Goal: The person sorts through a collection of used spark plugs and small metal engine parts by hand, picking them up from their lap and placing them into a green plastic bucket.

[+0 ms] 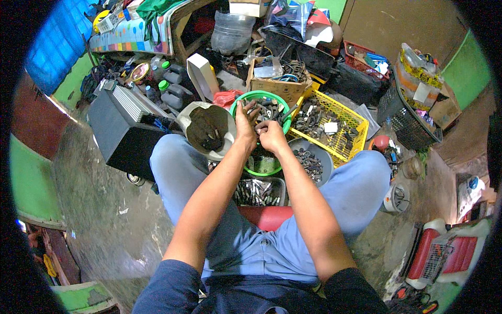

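Both hands are over a green plastic basin (288,125) heaped with small dark parts (270,108). My left hand (246,123) is raised at its left side, palm turned inward and fingers partly bent; whether it holds a part is unclear. My right hand (270,135) is just right of it, fingers curled together near a small dark piece that is too small to name. Left of the hands stands a pale container (187,117) with dark debris inside. Below the basin are another green-rimmed container (263,172) and a clear tray (283,192) of small metallic and dark pieces.
A yellow plastic crate (355,147) of parts and a grey basin (329,163) of small pieces stand to the right. A black box (121,129) and dark jugs (174,96) are at the left. Behind stands a cardboard box (274,88) with wires.
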Tool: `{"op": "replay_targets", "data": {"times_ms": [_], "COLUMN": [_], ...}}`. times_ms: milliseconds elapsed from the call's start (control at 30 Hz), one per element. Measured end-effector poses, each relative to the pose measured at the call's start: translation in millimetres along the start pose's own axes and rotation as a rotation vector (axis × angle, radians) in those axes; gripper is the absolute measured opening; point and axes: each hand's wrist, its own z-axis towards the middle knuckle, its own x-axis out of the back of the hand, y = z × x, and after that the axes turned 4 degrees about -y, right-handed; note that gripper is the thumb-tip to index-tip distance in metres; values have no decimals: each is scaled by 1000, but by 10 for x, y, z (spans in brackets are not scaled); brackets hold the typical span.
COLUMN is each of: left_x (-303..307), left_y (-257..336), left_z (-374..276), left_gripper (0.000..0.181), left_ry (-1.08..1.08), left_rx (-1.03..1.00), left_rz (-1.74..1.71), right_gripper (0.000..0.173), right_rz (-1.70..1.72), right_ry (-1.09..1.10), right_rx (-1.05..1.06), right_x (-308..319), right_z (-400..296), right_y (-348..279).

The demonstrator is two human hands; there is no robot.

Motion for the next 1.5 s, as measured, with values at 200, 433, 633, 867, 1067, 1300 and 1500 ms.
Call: {"op": "replay_targets", "data": {"times_ms": [200, 433, 633, 867, 1067, 1300, 1500], "left_x": [-97, 163, 37, 55, -219, -734, -743], "left_y": [-132, -232, -171, -247, -224, -628, -1059], "left_z": [0, 137, -76, -42, -132, -3, 89], "left_gripper": [63, 66, 61, 61, 54, 47, 44], "left_ry": [95, 56, 95, -20, -126, -321, -383], "left_rx": [-78, -27, 168, 235, 215, 101, -105], "left_rz": [-101, -69, 85, 154, 377, 704, 1165], "right_gripper": [23, 40, 43, 46, 48, 37, 32], "right_rz": [422, 835, 728, 689, 143, -572, -740], "right_ry": [64, -67, -139, -50, -19, 67, 88], "right_rx": [-158, -336, -392, -350, -32, 323, 371], "right_x": [133, 144, 161, 722, 2043, 3437, 3453], "right_z": [359, 163, -182, -267, 94, 393, 212], "right_y": [220, 392, 610, 916, 714, 225, 509]}}
